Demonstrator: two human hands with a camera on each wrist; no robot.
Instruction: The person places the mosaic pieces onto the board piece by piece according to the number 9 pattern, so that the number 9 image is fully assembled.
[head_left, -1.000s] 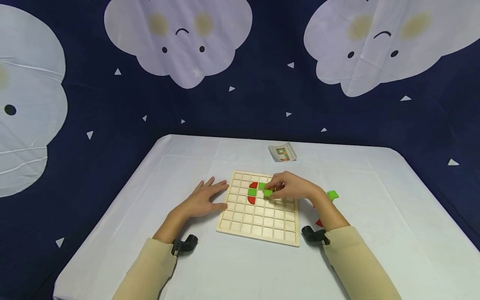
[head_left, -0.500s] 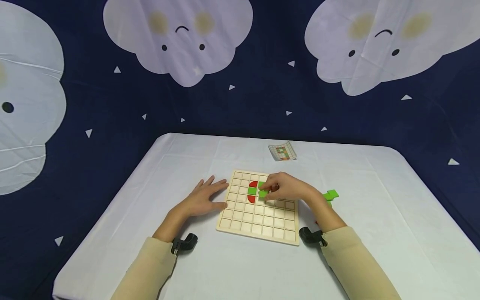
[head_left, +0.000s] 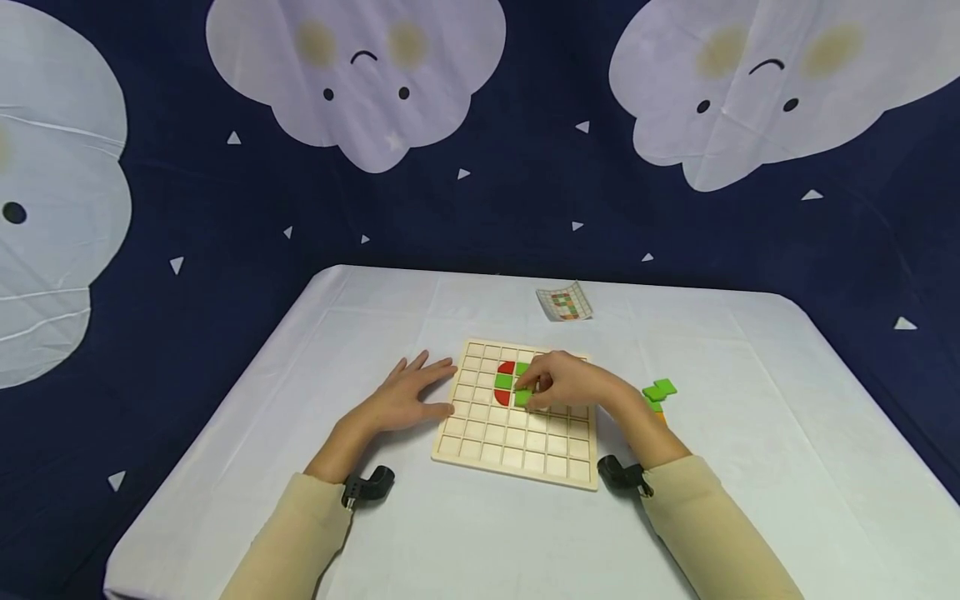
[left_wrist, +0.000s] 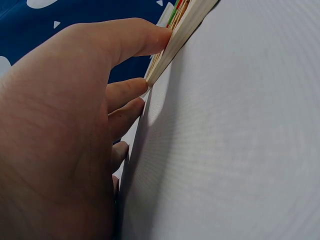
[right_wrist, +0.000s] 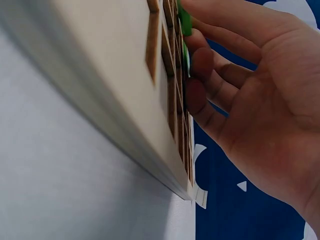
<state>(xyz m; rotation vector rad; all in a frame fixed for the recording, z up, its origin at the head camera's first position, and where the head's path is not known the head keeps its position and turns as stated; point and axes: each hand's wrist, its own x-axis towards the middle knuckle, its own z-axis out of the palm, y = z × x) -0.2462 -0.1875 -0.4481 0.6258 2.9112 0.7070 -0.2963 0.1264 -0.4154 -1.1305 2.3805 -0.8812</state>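
A wooden grid board lies on the white table. My left hand rests at its left edge with straight, spread fingers; in the left wrist view the thumb touches the rim. Over the upper middle of the grid, my right hand pinches a green square tile between thumb and fingers, low over a cell beside the lower red piece. Two rounded red pieces sit in cells, with a green square between them. Another green square is partly covered by the right fingers.
Several loose green tiles and an orange piece lie right of the board, partly behind the right forearm. A curled pattern card lies beyond the board. A dark cloth with clouds hangs behind the table.
My right hand has moved slightly left and toward me with the green square tile, bringing it down beside the lower red piece. The left hand stays on the board's edge.
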